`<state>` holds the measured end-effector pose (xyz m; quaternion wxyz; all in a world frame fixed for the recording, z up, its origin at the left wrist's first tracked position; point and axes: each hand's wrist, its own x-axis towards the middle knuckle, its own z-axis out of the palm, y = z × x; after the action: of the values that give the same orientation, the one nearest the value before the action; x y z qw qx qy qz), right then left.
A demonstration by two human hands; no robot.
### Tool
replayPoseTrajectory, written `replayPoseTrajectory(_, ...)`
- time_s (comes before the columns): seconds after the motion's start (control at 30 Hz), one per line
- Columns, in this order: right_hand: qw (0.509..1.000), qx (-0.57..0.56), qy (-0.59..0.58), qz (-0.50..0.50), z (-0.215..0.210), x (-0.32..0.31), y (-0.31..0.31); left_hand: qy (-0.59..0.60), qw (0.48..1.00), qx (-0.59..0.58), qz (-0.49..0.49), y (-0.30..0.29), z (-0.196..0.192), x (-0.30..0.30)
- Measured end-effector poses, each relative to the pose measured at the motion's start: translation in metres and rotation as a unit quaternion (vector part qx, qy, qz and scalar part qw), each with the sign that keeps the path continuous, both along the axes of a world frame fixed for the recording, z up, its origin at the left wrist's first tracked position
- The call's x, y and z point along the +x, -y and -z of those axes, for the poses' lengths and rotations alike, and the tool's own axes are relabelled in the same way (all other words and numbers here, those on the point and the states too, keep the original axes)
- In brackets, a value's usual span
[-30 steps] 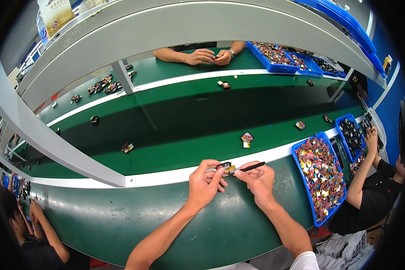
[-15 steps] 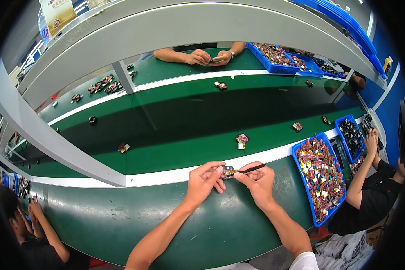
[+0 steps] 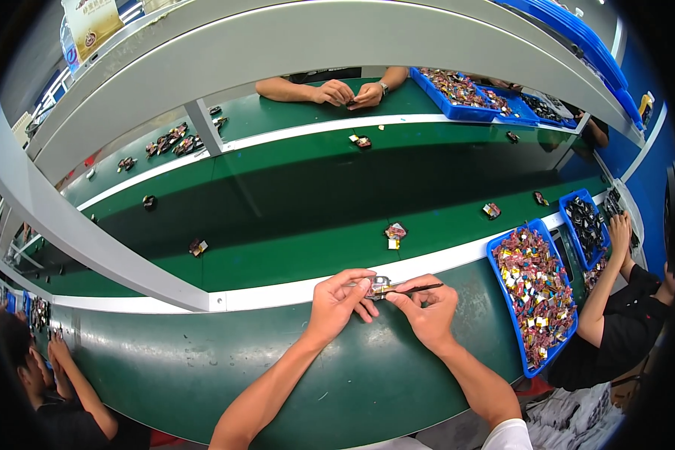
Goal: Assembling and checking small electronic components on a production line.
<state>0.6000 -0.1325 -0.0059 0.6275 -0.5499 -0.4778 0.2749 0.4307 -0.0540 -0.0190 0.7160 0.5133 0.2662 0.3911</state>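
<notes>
My left hand (image 3: 339,304) pinches a small dark electronic part (image 3: 379,283) with a clear and silvery casing and a bit of reddish wiring, above the near edge of the green bench. My right hand (image 3: 430,307) is closed on slim black tweezers (image 3: 424,288). Their tip touches or hovers just over the part; I cannot tell which. The fingers of both hands nearly meet around it, and hide some of its underside.
A blue bin (image 3: 531,296) heaped with reddish wired parts stands right of my hands. Beyond the white rail lies a green conveyor belt (image 3: 292,255) with scattered parts, such as one (image 3: 395,235) ahead. A grey post (image 3: 105,232) rises at left. Co-workers sit opposite and on both sides.
The tweezers have turned and now show their narrow side, while my right fingers have shifted slightly. Parts on the belt have moved a little to the left. My left hand stays in place.
</notes>
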Motion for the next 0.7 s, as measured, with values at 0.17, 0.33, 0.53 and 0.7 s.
replayPoseTrajectory(0.17, 1.0, 0.012, 0.021, 0.011, -0.0009, -0.0029, 0.0005, -0.003, 1.0, -0.001, 0.0, 0.0006, -0.0002, -0.0008)
replayPoseTrajectory(0.33, 0.997, 0.029, 0.071, 0.017, -0.0023, -0.002, 0.0006, 0.004, 1.0, 0.005, -0.005, 0.0009, 0.0, -0.0006)
replayPoseTrajectory(0.53, 1.0, 0.007, -0.004, 0.003, -0.0004, -0.0011, -0.0004, -0.005, 1.0, 0.0, -0.016, 0.0024, 0.0003, 0.0008)
replayPoseTrajectory(0.7, 1.0, 0.001, 0.003, 0.002, -0.0011, -0.0022, 0.0, -0.012, 1.0, 0.009, -0.019, 0.0027, 0.0022, 0.0003)
